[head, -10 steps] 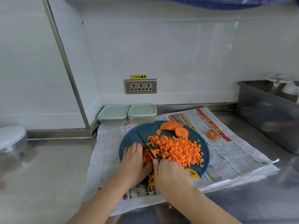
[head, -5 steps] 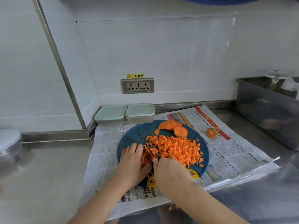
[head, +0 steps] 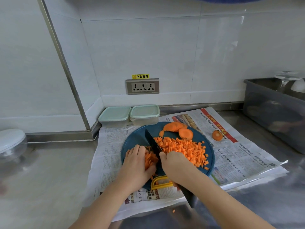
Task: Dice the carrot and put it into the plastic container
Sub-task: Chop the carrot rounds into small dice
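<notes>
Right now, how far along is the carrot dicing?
Done: a pile of orange carrot dice lies on the round blue cutting board. In hand: the left hand holds orange carrot strips while the right hand grips the black knife. Left: the round carrot slices are uncut, and both pale-green-lidded plastic containers are closed.

We see a printed newspaper sheet (head: 239, 156) spread over the brushed steel counter (head: 49, 179). On the far white tiled wall (head: 148, 47) sits a grey triple socket (head: 142, 86), a yellow warning label (head: 140, 76) just above it. At the right stands a dark grey plastic bin (head: 272, 113) holding a white bowl (head: 298, 85). At the left edge sits a white-lidded round container (head: 10, 139).
</notes>
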A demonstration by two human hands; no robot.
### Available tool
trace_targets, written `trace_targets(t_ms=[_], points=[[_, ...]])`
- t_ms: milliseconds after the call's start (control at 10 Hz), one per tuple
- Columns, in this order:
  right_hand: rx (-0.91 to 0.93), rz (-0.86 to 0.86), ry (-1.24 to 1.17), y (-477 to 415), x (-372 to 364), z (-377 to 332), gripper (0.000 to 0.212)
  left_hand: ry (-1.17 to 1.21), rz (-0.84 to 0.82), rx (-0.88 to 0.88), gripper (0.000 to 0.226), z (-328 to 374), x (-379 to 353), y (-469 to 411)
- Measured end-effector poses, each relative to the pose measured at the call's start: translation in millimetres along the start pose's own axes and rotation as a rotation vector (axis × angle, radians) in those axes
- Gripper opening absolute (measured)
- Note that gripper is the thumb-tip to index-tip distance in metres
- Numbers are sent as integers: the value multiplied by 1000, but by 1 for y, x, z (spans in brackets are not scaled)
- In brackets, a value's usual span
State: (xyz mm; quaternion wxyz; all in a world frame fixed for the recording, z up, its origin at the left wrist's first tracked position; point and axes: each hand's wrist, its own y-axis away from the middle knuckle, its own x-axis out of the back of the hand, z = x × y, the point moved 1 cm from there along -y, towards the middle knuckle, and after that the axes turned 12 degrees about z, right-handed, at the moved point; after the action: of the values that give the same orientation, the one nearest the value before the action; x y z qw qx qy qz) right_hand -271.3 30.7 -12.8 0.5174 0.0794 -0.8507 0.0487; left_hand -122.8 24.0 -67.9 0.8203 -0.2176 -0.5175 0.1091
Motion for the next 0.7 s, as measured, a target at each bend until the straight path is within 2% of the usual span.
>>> trace_targets(t_ms=[200, 300, 400, 500, 700], points=[[-3, 115, -34, 12, -6, 2, 41, -6, 10, 52, 33, 2, 1, 1], [31, 126, -60, 16, -7, 1, 29, -25, 10, 44, 32, 4, 2, 0], [28, 118, -19, 16, -8, 2, 29, -28, 6, 29, 30, 5, 3, -1], [18, 179, -49, 18, -5, 3, 39, -39, 7, 29, 31, 7, 4, -2], [68, 193, -47, 20, -8, -1, 41, -40, -6, 43, 35, 7, 5, -2]])
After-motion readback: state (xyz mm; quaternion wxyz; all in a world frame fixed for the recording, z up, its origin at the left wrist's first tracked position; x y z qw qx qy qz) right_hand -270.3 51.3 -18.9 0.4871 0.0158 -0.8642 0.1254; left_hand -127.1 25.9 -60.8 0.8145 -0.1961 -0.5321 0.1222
